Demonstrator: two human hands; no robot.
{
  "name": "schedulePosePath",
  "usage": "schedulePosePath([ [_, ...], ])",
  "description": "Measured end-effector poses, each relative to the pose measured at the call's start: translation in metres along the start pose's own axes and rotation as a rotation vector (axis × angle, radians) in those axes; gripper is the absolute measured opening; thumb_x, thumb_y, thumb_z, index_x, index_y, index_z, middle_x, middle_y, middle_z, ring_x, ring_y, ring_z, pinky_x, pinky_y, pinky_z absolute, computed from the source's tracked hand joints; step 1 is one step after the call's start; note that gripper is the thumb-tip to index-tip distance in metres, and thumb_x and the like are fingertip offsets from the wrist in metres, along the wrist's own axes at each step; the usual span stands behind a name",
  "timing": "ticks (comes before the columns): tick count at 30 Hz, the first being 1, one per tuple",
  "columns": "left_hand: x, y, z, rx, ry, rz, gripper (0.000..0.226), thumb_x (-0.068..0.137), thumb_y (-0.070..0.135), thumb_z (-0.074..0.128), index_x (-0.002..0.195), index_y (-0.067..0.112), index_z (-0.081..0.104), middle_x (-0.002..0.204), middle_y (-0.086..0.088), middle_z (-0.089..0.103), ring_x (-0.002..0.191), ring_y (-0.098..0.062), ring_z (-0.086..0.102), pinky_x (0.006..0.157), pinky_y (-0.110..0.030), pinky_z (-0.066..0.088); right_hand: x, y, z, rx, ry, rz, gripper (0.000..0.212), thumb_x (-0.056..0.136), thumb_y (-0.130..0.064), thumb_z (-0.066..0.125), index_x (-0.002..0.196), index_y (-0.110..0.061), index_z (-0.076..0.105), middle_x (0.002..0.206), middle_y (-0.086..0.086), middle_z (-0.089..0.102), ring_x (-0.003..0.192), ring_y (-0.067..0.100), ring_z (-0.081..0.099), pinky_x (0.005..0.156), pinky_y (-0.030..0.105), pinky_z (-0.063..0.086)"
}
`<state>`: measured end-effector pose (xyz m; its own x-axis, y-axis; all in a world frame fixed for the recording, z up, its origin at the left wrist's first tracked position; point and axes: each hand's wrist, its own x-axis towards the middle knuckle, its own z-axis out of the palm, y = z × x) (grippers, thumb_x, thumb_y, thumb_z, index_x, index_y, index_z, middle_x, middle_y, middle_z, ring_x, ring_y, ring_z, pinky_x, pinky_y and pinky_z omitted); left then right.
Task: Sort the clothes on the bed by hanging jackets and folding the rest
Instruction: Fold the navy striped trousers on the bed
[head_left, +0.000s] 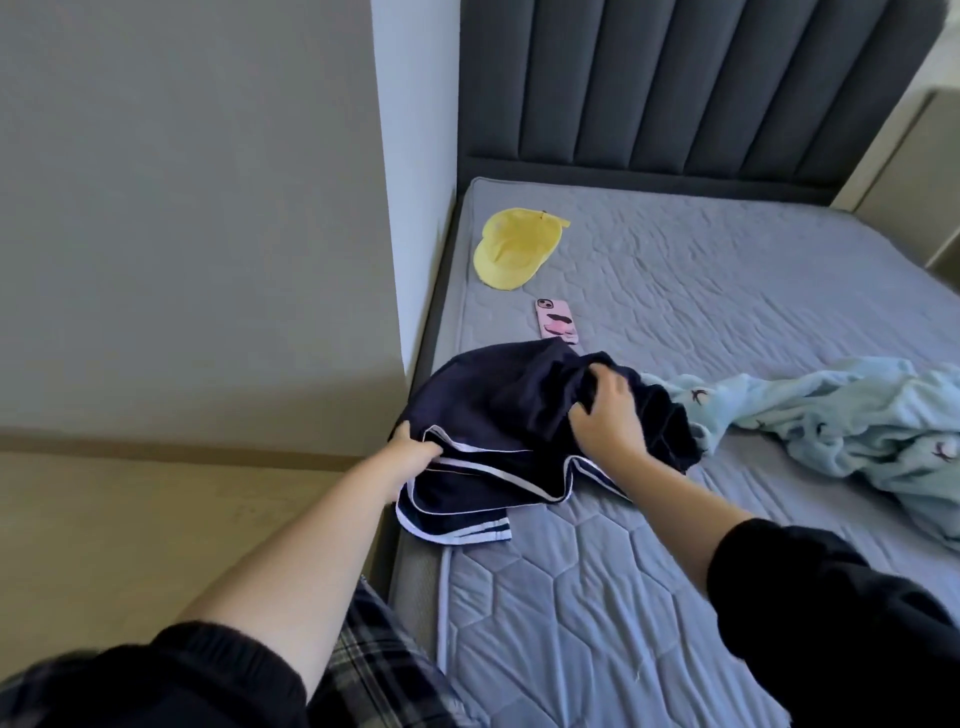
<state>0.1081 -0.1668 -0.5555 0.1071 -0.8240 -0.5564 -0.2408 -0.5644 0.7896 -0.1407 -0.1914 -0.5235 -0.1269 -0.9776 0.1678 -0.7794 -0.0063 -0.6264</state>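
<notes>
Hands (left hand (413, 448), right hand (609, 415)), gripping shorts (498, 397)

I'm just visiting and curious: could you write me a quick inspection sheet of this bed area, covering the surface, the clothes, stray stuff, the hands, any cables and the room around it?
Surface: grey quilted mattress.
Job's things: navy garment with white trim, bunched at the near left edge; light blue garment, patterned, crumpled to its right.
Clutter: yellow cap near the far left corner; phone in a pink case between the cap and the navy garment.
Hands: left hand grips the navy garment's left edge; right hand grips its bunched top.
Cables: nothing seen.
Surroundings: dark padded headboard, beige wall, pale floor.
</notes>
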Motion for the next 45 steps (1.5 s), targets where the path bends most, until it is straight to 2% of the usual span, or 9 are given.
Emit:
schedulePosePath([
  [8, 0.016, -0.032, 0.021, 0.609, 0.185, 0.097, 0.095, 0.086, 0.013, 0.057, 0.151, 0.034, -0.009, 0.156, -0.01, 0.01, 0.127, -0.033, 0.042, 0.1, -0.041, 0.043, -0.033, 0.037, 0.068, -0.776, -0.487, -0.09, 0.074, 0.085, -0.013, 0.057, 0.148, -0.02, 0.02, 0.144, 0.008, 0.037, 0.129, 0.029, 0.039, 0.107, 0.045, 0.029],
  [17, 0.033, -0.035, 0.007, 0.55, 0.39, 0.15, 0.058, 0.087, 0.001, 0.049, 0.142, 0.013, 0.035, 0.139, -0.013, 0.038, 0.115, -0.035, 0.053, 0.092, -0.038, 0.046, -0.015, -0.001, 0.056, -0.405, -1.205, 0.158, 0.022, 0.079, -0.008, 0.054, 0.094, 0.0, 0.068, 0.064, 0.012, 0.064, 0.057, 0.024, 0.061, 0.055, 0.026, 0.053],
  [23, 0.032, -0.034, -0.024, 0.438, 0.365, 0.266, 0.026, 0.076, -0.007, 0.043, 0.058, 0.012, 0.047, 0.063, -0.01, 0.055, 0.064, -0.028, 0.044, 0.051, -0.029, 0.027, -0.01, 0.0, 0.09, -0.734, -0.492, -0.385, 0.061, 0.079, -0.037, 0.066, 0.133, -0.02, 0.043, 0.131, 0.007, 0.043, 0.123, 0.027, 0.041, 0.104, 0.042, 0.034],
  [26, 0.028, -0.033, -0.032, 0.407, 0.425, 0.284, 0.031, 0.075, -0.005, 0.042, 0.052, 0.015, 0.039, 0.052, 0.001, 0.043, 0.056, -0.025, 0.036, 0.046, -0.027, 0.021, -0.014, 0.014, 0.097, -0.956, -0.443, -0.252, 0.09, 0.08, -0.034, 0.069, 0.149, -0.022, 0.013, 0.15, 0.013, 0.018, 0.138, 0.033, 0.019, 0.112, 0.056, 0.013],
  [28, 0.029, -0.032, -0.035, 0.333, 0.432, 0.281, 0.032, 0.077, -0.003, 0.043, 0.053, 0.018, 0.046, 0.052, 0.002, 0.046, 0.052, -0.021, 0.037, 0.045, -0.025, 0.022, -0.013, 0.02, 0.094, -0.907, -0.42, -0.104, 0.071, 0.085, -0.021, 0.062, 0.144, -0.017, 0.024, 0.141, 0.014, 0.038, 0.129, 0.032, 0.036, 0.103, 0.049, 0.031],
  [33, 0.033, -0.026, -0.018, 0.275, 0.247, 0.313, 0.031, 0.086, 0.001, 0.046, 0.098, 0.017, 0.07, 0.084, -0.008, 0.069, 0.073, -0.025, 0.06, 0.057, -0.024, 0.041, 0.007, -0.005, 0.067, -0.115, -0.377, 0.078, 0.008, 0.088, -0.01, 0.054, 0.091, -0.005, 0.058, 0.089, 0.011, 0.06, 0.089, 0.027, 0.06, 0.069, 0.028, 0.04],
  [37, 0.028, -0.017, 0.006, 0.097, 0.093, 0.265, 0.034, 0.099, 0.013, 0.041, 0.131, 0.011, 0.054, 0.109, -0.008, 0.063, 0.074, -0.014, 0.064, 0.057, -0.018, 0.048, 0.02, -0.041, 0.031, 0.641, -0.613, 0.101, 0.027, 0.091, -0.01, 0.059, 0.116, -0.019, 0.057, 0.096, -0.012, 0.068, 0.09, 0.004, 0.064, 0.068, 0.009, 0.047],
  [42, 0.016, -0.012, 0.017, -0.059, 0.009, 0.184, 0.039, 0.103, 0.027, 0.034, 0.14, 0.02, 0.043, 0.117, -0.004, 0.058, 0.088, -0.019, 0.064, 0.071, -0.03, 0.049, 0.028, 0.005, 0.009, -0.033, -0.482, -0.046, 0.064, 0.081, 0.001, 0.052, 0.141, -0.015, 0.04, 0.141, 0.009, 0.047, 0.13, 0.026, 0.044, 0.109, 0.039, 0.035],
  [45, 0.016, -0.014, 0.024, -0.028, -0.033, 0.146, 0.042, 0.1, 0.021, 0.041, 0.142, 0.02, 0.04, 0.124, -0.004, 0.055, 0.093, -0.02, 0.063, 0.077, -0.032, 0.049, 0.009, 0.052, 0.007, -0.537, -0.739, 0.013, 0.096, 0.072, -0.014, 0.067, 0.151, -0.028, 0.014, 0.156, 0.008, 0.018, 0.143, 0.028, 0.02, 0.115, 0.05, 0.02],
])
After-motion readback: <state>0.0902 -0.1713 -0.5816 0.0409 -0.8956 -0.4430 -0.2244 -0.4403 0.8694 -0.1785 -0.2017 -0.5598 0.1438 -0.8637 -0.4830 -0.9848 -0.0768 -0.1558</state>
